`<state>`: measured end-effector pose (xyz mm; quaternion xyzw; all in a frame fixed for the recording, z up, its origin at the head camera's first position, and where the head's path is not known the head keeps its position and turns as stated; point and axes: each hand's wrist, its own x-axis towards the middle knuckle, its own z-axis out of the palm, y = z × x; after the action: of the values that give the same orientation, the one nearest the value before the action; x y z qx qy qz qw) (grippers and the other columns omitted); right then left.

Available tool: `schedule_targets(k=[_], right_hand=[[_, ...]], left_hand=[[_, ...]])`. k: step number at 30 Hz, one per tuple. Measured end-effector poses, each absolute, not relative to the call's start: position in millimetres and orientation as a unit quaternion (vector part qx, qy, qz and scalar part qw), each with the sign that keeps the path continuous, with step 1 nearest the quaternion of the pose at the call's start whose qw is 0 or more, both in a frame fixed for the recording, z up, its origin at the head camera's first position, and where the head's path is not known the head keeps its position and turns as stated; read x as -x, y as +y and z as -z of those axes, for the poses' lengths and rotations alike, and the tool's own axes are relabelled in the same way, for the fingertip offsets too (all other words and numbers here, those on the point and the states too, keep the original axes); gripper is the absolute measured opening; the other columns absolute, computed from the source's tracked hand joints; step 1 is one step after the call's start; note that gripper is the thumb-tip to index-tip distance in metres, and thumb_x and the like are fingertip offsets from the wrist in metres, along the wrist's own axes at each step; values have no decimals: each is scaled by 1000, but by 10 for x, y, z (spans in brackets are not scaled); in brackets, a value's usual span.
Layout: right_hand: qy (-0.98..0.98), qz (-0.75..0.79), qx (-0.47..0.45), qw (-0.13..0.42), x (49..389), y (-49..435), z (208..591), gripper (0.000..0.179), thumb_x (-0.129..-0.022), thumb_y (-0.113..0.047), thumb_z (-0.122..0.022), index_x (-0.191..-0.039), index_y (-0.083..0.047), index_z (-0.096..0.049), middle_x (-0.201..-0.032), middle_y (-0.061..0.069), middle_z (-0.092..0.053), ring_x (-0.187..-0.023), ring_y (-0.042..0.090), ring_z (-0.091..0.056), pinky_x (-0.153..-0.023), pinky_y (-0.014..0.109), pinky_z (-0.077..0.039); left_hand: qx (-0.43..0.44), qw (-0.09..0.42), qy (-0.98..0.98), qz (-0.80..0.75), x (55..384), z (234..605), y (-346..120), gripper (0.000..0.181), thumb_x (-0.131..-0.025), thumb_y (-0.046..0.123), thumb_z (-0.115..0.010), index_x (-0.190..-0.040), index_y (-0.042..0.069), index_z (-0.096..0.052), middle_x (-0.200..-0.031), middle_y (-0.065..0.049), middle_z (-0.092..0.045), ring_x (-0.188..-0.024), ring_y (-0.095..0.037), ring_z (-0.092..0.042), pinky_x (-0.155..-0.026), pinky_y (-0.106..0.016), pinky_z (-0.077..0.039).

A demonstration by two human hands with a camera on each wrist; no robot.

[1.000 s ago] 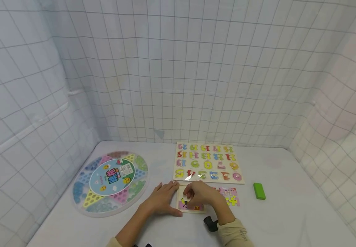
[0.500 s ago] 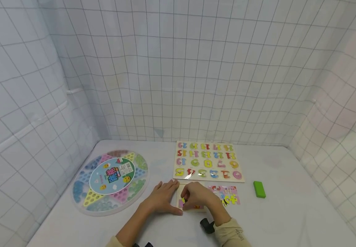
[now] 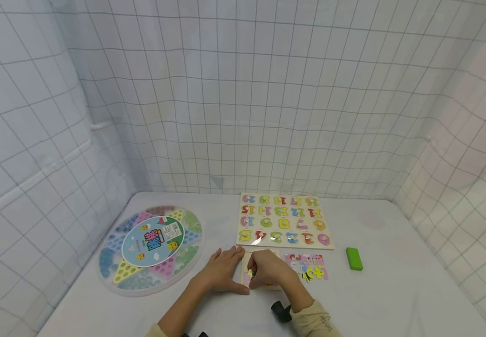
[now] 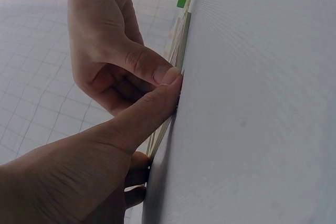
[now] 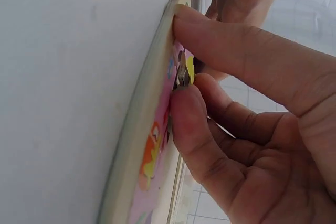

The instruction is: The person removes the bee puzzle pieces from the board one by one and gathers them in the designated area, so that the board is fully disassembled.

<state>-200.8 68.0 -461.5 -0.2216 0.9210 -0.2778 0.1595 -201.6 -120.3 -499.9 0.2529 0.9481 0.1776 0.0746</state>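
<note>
A small wooden jigsaw tray (image 3: 246,260) with pink picture pieces (image 5: 151,153) lies flat in front of the person. The left hand (image 3: 222,271) lies along its left side, fingers stretched toward the far corner and thumb at the near corner. The right hand (image 3: 269,269) is over the tray, with thumb and index finger pinching a puzzle piece (image 5: 183,72) that tilts slightly up from its surface. In the right wrist view, the right thumb also touches the tray's pale rim. Most of the tray's picture is hidden under the right hand in the head view.
Right of the tray lie joined and loose puzzle pieces (image 3: 310,267) with a pink and yellow picture. A wooden number board (image 3: 284,243) sits behind, and a green block (image 3: 354,259) is farther right. A round Chinese checkers set (image 3: 154,241) occupies the left.
The right hand has lowered slightly and closed its thumb and index finger near the tray's near-left part, uncovering more of the pieces at right. The left hand stays in place.
</note>
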Motion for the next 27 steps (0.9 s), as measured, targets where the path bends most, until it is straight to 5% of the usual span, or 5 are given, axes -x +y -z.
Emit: schedule_targets(k=[27], right_hand=[[897, 316, 249, 181, 2105, 789, 4676, 30, -67, -5, -85, -91, -11, -68, -75, -6, -61, -67, 5, -54, -62, 18, -47]], left_hand=[[-249, 86, 948, -178, 2008, 4980, -1195, 109, -67, 66, -76, -149, 6, -37, -157, -12, -36, -147, -32, -31, -119, -59, -19]])
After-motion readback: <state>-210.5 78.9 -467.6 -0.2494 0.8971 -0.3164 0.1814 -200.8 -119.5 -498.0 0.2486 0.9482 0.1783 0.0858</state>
